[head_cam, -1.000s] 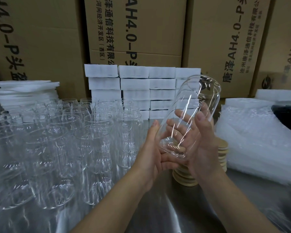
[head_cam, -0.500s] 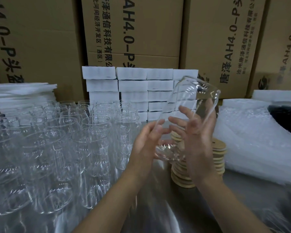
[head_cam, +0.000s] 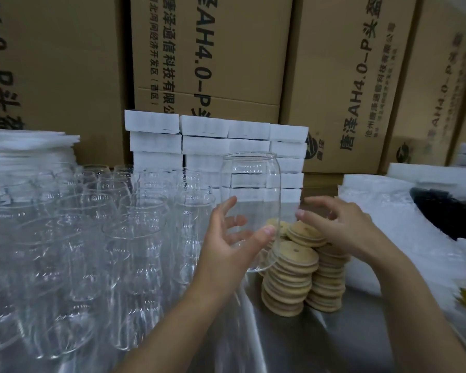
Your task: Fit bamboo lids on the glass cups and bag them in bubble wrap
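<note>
The clear can-shaped glass cup is held upright in the air over the middle of the table, mouth up and with no lid on it. For this cup neither step is done: the lid has yet to go on, and the bagging comes after that. The left hand grips it low on the body, with the thumb across the near wall and the other fingers spread round the far side, visible through the glass. The right hand is just beside the cup, above the stacks of round pale bamboo lids. Its fingers are loosely bent and carry nothing I can make out. I cannot tell whether a fingertip touches the top lid (the blur there does not help). It looks placed to take one.

A crowd of bare clear glass cups fills the left of the grey steel table. None of them is lidded, and no bagged cup shows anywhere in view, so most of the job appears to lie ahead. A pile of white bubble-wrap bags lies to the right of the lids, untouched by either hand. Behind everything stands a wall of white foam blocks against brown cardboard cartons.
</note>
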